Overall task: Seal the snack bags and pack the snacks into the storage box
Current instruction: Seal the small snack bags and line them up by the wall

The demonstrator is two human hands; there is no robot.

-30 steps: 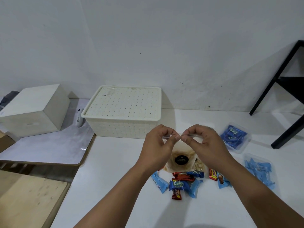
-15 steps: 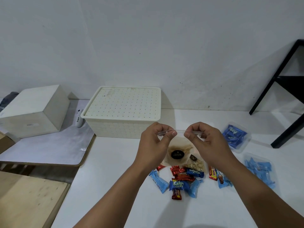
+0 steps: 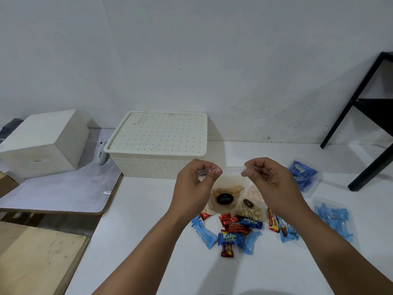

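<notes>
A person's two hands hold a clear snack bag [image 3: 230, 188] by its top edge, lifted above a white surface [image 3: 148, 220]; the left hand [image 3: 194, 188] pinches the strip near its left end, thumb and fingers [image 3: 217, 171] pressed together on it; the right hand [image 3: 270, 179] pinches the right end the same way, fingers curled round the strip. The bag hangs below and between the fingers, holding pale snacks and a black round label. Beneath the fingers, loose wrapped sweets [image 3: 229, 233] in blue and red lie scattered; beyond the left fingers stands the cream storage box [image 3: 157, 158], its perforated lid on; past the right fingers lie two clear bags of blue sweets [image 3: 304, 175]. The step appears to be sealing this bag; next the fingers likely need to press along the whole strip, then the box lid must come off before packing.
</notes>
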